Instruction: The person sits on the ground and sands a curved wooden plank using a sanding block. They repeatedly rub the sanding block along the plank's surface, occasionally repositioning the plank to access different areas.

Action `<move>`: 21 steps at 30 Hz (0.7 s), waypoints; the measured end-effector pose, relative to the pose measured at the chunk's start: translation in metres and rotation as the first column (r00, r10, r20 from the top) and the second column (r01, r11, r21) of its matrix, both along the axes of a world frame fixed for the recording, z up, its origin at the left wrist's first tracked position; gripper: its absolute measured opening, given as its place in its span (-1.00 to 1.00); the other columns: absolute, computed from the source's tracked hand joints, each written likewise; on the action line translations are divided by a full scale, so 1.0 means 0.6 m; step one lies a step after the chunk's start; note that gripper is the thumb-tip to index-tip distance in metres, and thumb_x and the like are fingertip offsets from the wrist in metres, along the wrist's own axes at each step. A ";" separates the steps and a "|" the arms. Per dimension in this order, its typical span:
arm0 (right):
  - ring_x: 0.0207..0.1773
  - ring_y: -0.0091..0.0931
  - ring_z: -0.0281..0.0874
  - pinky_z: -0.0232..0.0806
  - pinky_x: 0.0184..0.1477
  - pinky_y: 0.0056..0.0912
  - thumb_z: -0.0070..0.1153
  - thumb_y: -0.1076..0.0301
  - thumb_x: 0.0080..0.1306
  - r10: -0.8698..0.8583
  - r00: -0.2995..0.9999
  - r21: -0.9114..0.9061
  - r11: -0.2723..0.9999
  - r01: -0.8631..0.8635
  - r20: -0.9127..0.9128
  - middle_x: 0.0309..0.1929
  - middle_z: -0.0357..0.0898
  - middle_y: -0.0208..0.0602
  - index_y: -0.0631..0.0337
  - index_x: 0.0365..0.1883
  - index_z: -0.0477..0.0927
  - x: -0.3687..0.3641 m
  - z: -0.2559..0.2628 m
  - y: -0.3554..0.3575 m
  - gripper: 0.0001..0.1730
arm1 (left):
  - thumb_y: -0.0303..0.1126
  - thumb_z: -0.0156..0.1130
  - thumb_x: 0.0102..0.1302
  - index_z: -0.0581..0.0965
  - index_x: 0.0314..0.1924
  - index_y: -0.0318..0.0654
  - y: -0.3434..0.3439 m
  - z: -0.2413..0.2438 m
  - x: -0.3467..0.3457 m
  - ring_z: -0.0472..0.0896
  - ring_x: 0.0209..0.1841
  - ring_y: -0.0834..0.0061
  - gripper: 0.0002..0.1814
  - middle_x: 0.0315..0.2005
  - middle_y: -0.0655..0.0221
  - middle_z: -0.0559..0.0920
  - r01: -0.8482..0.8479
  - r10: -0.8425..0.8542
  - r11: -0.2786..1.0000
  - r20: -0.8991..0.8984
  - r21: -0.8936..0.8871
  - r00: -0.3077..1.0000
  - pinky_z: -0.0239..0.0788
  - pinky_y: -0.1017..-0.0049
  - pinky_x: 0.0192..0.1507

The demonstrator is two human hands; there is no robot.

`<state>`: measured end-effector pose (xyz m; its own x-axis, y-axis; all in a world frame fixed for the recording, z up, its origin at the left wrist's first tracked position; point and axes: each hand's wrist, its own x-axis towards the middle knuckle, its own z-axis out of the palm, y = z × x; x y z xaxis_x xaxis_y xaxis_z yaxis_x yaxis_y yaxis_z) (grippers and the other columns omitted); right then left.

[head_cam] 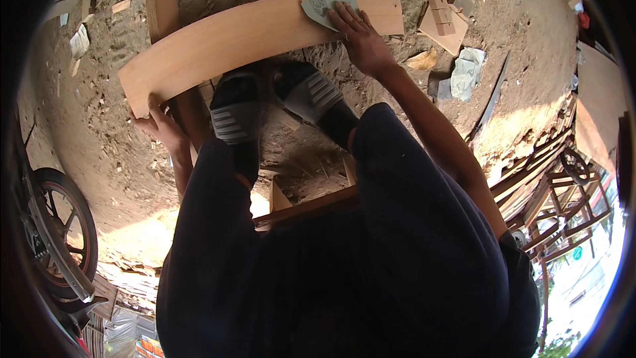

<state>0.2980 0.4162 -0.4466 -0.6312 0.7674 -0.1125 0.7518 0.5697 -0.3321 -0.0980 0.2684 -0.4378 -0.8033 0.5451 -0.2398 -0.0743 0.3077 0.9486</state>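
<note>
A long, pale wooden board [238, 30] lies across the view in front of my feet, its ends bent towards me in the picture. My left hand [161, 127] grips its left end, thumb on the upper face and fingers at the edge. Near the right end, my right hand [358, 37] presses a grey-green sheet of sandpaper [318, 9] flat on the wood. Printing shows on the sheet's back, and the palm and fingers cover part of it. Under the board's left part runs a thick wooden beam [163, 10].
A handsaw [492, 99] lies on the dirt floor to the right. Closer are crumpled sandpaper pieces [467, 74], a thin wood offcut [444, 30] and a row of small wood blocks [437, 5]. A motorcycle wheel [67, 228] stands at left. My sandalled feet [236, 109] are below the board.
</note>
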 end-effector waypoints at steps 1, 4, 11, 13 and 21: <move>0.55 -0.09 -0.16 -0.15 0.52 -0.01 -0.03 0.39 0.35 -0.002 1.000 -0.017 1.000 0.002 -0.019 0.50 -0.09 0.04 0.12 0.44 0.06 0.007 -0.003 0.010 -0.29 | -0.23 0.14 0.39 -0.06 0.37 -0.19 0.001 0.005 0.002 0.46 0.02 0.21 -0.26 0.19 0.02 0.28 -0.003 0.003 1.000 -0.003 -0.005 1.000 0.47 0.24 -0.05; 0.54 -0.03 -0.17 -0.12 0.52 0.00 -0.06 0.46 0.33 -0.220 0.966 0.022 0.974 0.224 -0.135 0.50 -0.08 0.07 0.16 0.42 0.09 0.014 -0.020 0.034 -0.32 | -0.23 0.14 0.39 -0.05 0.37 -0.21 0.005 0.013 0.011 0.47 0.01 0.20 -0.26 0.17 -0.01 0.28 -0.004 0.004 1.000 -0.014 -0.013 1.000 0.48 0.25 -0.06; 0.58 -0.16 -0.24 -0.26 0.56 -0.08 -0.13 0.63 0.28 0.098 0.971 -0.097 0.988 -0.121 -0.217 0.52 -0.12 0.03 0.23 0.47 -0.01 -0.061 -0.001 -0.033 -0.23 | -0.19 0.12 0.40 -0.03 0.35 -0.21 -0.002 0.000 0.001 0.48 -0.01 0.19 -0.30 0.15 -0.04 0.29 -0.020 0.018 0.999 -0.032 -0.034 0.999 0.49 0.23 -0.06; 0.58 -0.18 -0.24 -0.28 0.56 -0.10 -0.18 0.54 0.34 -0.011 0.971 -0.073 0.997 -0.007 -0.241 0.52 -0.09 0.01 0.20 0.46 0.04 -0.019 -0.015 0.000 -0.31 | -0.19 0.12 0.41 -0.02 0.34 -0.22 0.004 0.009 0.007 0.48 0.00 0.19 -0.31 0.14 -0.02 0.29 -0.001 -0.001 0.999 -0.048 -0.034 0.999 0.48 0.24 -0.06; 0.56 -0.12 -0.18 -0.24 0.53 -0.04 -0.17 0.36 0.42 -0.416 0.881 -0.051 0.908 0.416 -0.225 0.49 0.02 0.00 0.19 0.44 0.12 -0.051 -0.045 -0.004 -0.39 | -0.16 0.12 0.41 -0.03 0.35 -0.21 -0.008 -0.014 -0.009 0.48 -0.02 0.24 -0.30 0.13 0.01 0.32 -0.037 0.037 0.999 0.030 -0.010 0.999 0.45 0.29 -0.07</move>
